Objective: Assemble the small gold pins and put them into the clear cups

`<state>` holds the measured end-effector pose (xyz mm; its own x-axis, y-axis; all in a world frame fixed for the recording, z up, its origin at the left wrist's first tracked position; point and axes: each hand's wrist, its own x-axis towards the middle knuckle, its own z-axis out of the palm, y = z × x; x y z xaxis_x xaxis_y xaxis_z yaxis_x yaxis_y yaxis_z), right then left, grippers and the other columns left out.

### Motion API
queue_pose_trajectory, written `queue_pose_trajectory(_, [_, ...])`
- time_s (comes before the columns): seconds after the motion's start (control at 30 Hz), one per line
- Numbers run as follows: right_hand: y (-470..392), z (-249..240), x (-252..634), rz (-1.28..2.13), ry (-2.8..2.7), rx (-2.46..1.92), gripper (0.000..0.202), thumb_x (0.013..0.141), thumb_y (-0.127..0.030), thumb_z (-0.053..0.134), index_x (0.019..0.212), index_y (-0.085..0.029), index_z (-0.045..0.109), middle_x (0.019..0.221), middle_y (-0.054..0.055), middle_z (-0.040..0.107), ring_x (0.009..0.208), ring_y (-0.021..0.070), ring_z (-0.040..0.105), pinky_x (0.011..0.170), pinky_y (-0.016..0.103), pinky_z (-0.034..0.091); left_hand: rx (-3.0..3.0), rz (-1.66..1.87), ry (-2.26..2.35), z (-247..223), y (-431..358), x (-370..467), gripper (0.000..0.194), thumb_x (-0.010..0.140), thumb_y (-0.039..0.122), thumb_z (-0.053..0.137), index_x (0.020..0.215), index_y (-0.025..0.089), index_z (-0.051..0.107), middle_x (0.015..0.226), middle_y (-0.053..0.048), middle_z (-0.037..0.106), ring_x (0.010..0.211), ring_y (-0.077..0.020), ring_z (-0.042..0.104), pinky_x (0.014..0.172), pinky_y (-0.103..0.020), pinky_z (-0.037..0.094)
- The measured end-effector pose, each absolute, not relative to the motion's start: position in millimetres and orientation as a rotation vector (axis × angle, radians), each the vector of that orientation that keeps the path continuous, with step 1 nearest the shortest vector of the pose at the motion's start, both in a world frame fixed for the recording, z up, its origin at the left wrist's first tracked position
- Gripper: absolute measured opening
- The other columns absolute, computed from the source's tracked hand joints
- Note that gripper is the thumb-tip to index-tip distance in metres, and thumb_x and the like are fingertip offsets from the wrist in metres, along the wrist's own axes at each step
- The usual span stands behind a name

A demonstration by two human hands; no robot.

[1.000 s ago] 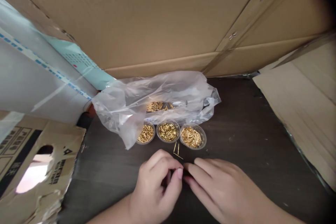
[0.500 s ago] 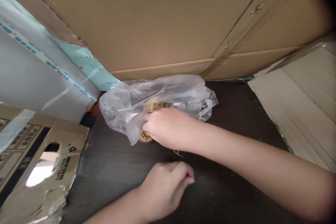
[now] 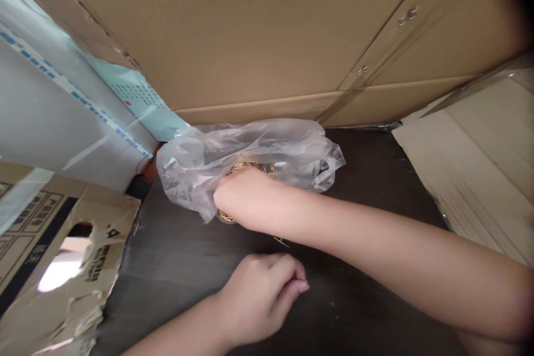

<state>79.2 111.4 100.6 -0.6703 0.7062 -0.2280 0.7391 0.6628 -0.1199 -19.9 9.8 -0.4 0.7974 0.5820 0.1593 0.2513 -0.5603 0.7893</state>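
A crumpled clear plastic bag (image 3: 267, 142) lies open on the dark tabletop, with many thin gold-coloured pins (image 3: 227, 216) at its mouth. Over these pins reaches my right hand (image 3: 244, 197), its back towards the camera and its fingertips hidden. Nearer to me, my left hand (image 3: 267, 295) is closed in a pinch, thumb against forefinger, with a tiny gold-coloured piece (image 3: 304, 281) at the tips. A few loose pins (image 3: 281, 242) lie on the tabletop just below my right wrist.
A tall cardboard panel (image 3: 250, 33) stands behind the bag. Cardboard flaps flank the dark tabletop (image 3: 167, 267), a printed one (image 3: 104, 228) at left and a plain one (image 3: 475, 161) at right. A silver-grey sheet (image 3: 54, 117) leans at the upper left.
My right hand has moved slightly left over the pins, and its fingers have gone out of sight. My left hand has barely moved and keeps its pinch.
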Motion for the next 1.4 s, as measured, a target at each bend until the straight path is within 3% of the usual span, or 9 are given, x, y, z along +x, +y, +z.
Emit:
queue_pose_trajectory(0.27, [109,101,88,-0.312,2.741,1.238,0.012,0.078,-0.002,0.064,0.079,-0.011,0.072,0.075,0.009,0.068,0.074,0.0235,0.068,0.061,0.031,0.046,2.168,0.513,0.597,0,11,-21,0.009,0.097,0.02,0.052,0.095,0.017,0.06,0.082,-0.004,0.068,0.07,-0.0169,0.065,0.062,-0.028,0.054])
queue_pose_trajectory(0.47, [79,99,122,-0.229,3.004,1.423,0.011,0.09,-0.015,0.054,0.09,-0.015,0.064,0.079,0.005,0.064,0.066,0.0168,0.058,0.054,0.03,0.03,2.139,0.53,0.608,2,11,-21,0.012,0.096,0.019,0.053,0.095,0.016,0.064,0.082,-0.005,0.069,0.07,-0.0172,0.066,0.063,-0.028,0.056])
queue_pose_trajectory(0.57, [40,92,147,-0.261,3.281,1.52,0.02,0.095,-0.018,0.048,0.078,-0.016,0.059,0.074,0.002,0.057,0.063,0.0138,0.05,0.056,0.03,0.033,2.071,0.597,0.579,1,11,-20,0.013,0.094,0.016,0.054,0.097,0.015,0.066,0.09,-0.008,0.072,0.079,-0.0201,0.069,0.07,-0.031,0.057])
queue_pose_trajectory(0.63, [9,81,161,-0.478,3.405,1.652,0.021,0.097,-0.017,0.048,0.079,-0.017,0.058,0.073,0.001,0.055,0.063,0.0127,0.05,0.059,0.029,0.039,2.004,0.641,0.552,2,13,-20,0.013,0.093,0.015,0.054,0.096,0.015,0.067,0.092,-0.009,0.072,0.081,-0.0201,0.068,0.071,-0.031,0.056])
queue_pose_trajectory(0.87, [-44,13,177,-0.535,3.422,2.116,0.011,0.091,-0.008,0.058,0.096,-0.017,0.062,0.081,0.002,0.065,0.067,0.0124,0.06,0.063,0.026,0.048,1.838,0.716,0.814,7,18,-17,0.014,0.097,0.022,0.058,0.087,0.015,0.066,0.076,-0.003,0.063,0.067,-0.0132,0.056,0.062,-0.025,0.044])
queue_pose_trajectory(1.4, [-37,-15,186,-0.549,3.318,1.946,0.012,0.098,-0.014,0.057,0.088,-0.015,0.064,0.081,0.003,0.064,0.07,0.015,0.058,0.067,0.031,0.047,2.01,0.72,0.717,7,16,-16,0.011,0.095,0.009,0.058,0.097,0.015,0.067,0.083,-0.004,0.063,0.073,-0.0126,0.06,0.065,-0.025,0.05])
